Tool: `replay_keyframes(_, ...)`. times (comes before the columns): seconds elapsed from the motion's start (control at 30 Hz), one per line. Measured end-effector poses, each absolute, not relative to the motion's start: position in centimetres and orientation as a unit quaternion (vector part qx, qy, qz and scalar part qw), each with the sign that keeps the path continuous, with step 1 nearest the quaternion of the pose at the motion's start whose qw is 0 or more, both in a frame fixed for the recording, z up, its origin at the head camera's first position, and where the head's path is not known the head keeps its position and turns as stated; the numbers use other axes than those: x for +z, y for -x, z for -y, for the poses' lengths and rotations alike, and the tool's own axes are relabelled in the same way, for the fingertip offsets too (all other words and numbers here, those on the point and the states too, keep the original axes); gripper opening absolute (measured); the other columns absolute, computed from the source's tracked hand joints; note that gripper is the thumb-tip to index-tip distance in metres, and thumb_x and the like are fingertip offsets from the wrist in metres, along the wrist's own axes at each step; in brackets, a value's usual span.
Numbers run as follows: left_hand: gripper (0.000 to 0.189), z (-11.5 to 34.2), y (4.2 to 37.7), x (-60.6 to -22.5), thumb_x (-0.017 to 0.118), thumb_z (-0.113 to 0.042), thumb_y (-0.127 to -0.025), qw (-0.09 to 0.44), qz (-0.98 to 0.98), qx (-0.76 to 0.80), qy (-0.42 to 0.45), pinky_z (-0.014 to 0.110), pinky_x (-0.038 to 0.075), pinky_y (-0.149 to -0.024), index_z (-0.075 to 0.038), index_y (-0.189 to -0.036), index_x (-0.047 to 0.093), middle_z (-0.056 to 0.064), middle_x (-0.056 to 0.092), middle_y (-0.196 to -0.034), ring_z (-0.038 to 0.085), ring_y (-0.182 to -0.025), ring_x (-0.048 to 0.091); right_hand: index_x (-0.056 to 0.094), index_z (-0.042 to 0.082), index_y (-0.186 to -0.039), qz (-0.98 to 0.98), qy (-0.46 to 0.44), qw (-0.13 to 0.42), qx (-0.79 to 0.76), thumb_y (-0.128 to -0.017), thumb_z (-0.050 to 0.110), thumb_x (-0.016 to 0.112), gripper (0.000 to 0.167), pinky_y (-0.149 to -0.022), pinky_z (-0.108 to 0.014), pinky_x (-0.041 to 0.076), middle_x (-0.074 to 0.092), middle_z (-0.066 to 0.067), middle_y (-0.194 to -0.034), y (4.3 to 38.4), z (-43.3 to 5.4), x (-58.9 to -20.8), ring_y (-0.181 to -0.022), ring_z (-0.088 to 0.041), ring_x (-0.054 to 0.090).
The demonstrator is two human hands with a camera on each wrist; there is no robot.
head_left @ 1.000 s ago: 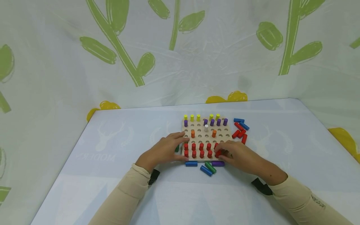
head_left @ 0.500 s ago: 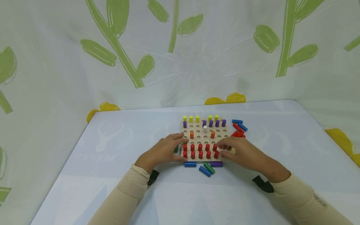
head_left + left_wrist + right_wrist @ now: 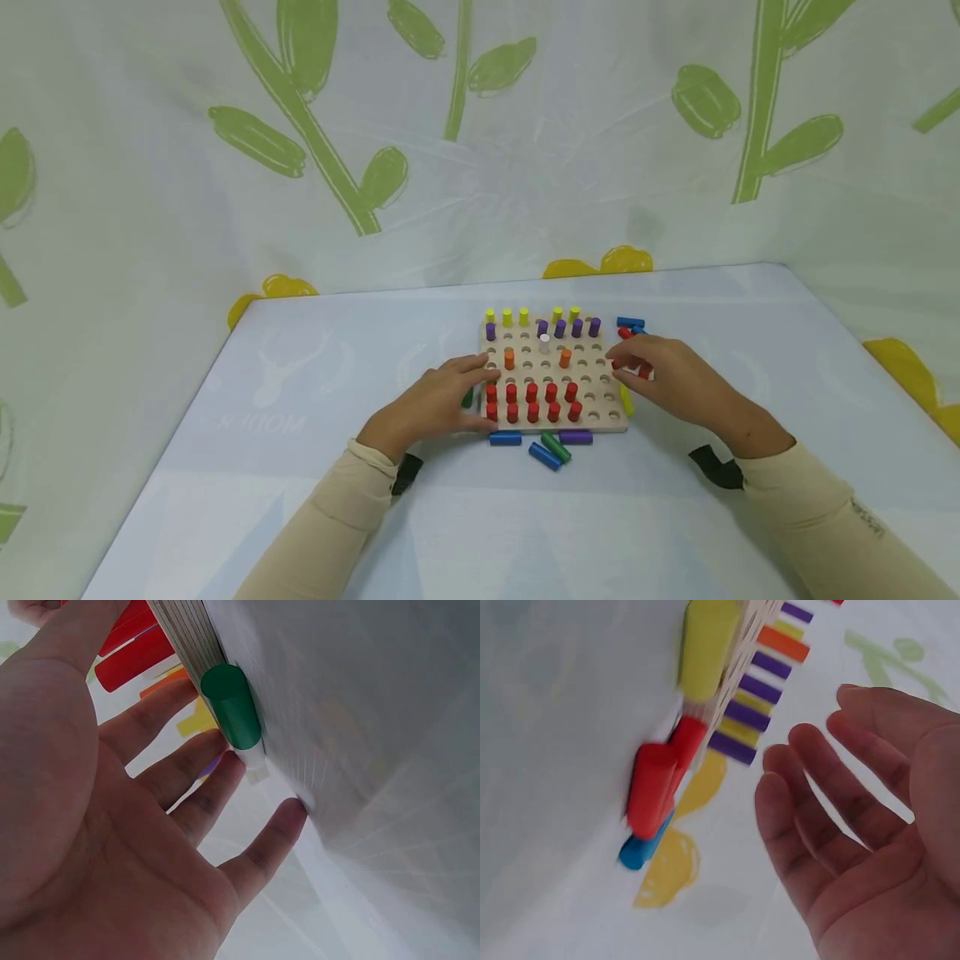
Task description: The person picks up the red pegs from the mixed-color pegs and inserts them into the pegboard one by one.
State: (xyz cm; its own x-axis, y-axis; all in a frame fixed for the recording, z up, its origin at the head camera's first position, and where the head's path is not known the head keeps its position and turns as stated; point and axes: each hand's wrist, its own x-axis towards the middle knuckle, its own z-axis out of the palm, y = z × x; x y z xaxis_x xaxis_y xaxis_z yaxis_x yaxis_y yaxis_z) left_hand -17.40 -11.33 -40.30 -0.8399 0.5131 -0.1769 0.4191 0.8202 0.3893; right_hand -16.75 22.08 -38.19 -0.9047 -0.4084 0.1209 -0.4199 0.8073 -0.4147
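A wooden pegboard point(image 3: 602, 423) carries two front rows of upright red pegs point(image 3: 532, 392), with orange, white, purple and yellow pegs farther back. My left hand point(image 3: 431, 406) rests at its left edge, fingers spread, thumb by the front corner. In the left wrist view, a green peg point(image 3: 238, 712) lies on the table against that edge, near the fingertips. Beyond the board's right edge, my right hand point(image 3: 684, 387) hovers over loose red pegs, partly hiding them in the head view. The right wrist view shows its fingers relaxed and holding nothing, apart from the red peg point(image 3: 651, 791).
A yellow peg point(image 3: 626, 401) lies along the board's right side. A blue peg point(image 3: 630, 322) lies at the back right. In front of the board are two more blue pegs point(image 3: 506, 438), a green one point(image 3: 556, 447) and a purple one point(image 3: 576, 437).
My right hand has let go of a red peg at the right end of the front row and moved right and back to the loose red pegs. My left hand stays at the board.
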Motion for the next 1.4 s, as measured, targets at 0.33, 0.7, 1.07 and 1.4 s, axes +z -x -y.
replay_keyframes(0.33, 0.08, 11.2, 17.5, -40.1, 0.08, -0.05, -0.08, 0.14, -0.944, 0.17, -0.246, 0.06, 0.029, -0.118, -0.027, -0.149, 0.048, -0.001, 0.03, -0.165, 0.026, -0.153, 0.027, 0.07, 0.007, -0.116, 0.961, -0.183, -0.009, 0.208, -0.088, 0.012, 0.076, 0.03, -0.068, -0.024, 0.052, 0.068, -0.004, -0.096, 18.1, -24.0, -38.6, -0.086, -0.018, 0.058)
replay_keyframes(0.7, 0.08, 11.1, 17.6, -40.2, 0.081, -0.05, -0.079, 0.144, -0.945, 0.168, -0.242, 0.062, 0.029, -0.117, -0.028, -0.149, 0.048, -0.002, 0.029, -0.165, 0.026, -0.153, 0.026, 0.07, 0.006, -0.115, 0.967, -0.141, -0.047, 0.205, -0.088, 0.016, 0.076, 0.029, -0.069, -0.029, 0.054, 0.066, -0.009, -0.1, 19.0, -25.2, -39.4, -0.091, -0.023, 0.058)
replay_keyframes(1.07, 0.08, 11.2, 17.6, -40.3, 0.081, -0.05, -0.079, 0.144, -0.945, 0.169, -0.24, 0.062, 0.029, -0.117, -0.028, -0.149, 0.048, -0.002, 0.03, -0.164, 0.026, -0.153, 0.026, 0.066, 0.005, -0.111, 0.966, -0.119, -0.089, 0.21, -0.088, 0.025, 0.076, 0.032, -0.067, -0.029, 0.052, 0.065, -0.009, -0.096, 19.4, -26.0, -39.9, -0.085, -0.022, 0.057)
replay_keyframes(1.4, 0.079, 11.2, 17.5, -40.3, 0.08, -0.05, -0.08, 0.143, -0.945, 0.171, -0.24, 0.06, 0.03, -0.118, -0.028, -0.149, 0.048, -0.002, 0.03, -0.164, 0.025, -0.153, 0.026, 0.066, 0.002, -0.116, 0.967, -0.111, -0.103, 0.205, -0.089, 0.027, 0.075, 0.039, -0.069, -0.03, 0.054, 0.067, -0.009, -0.095, 19.6, -26.3, -40.3, -0.086, -0.022, 0.058)
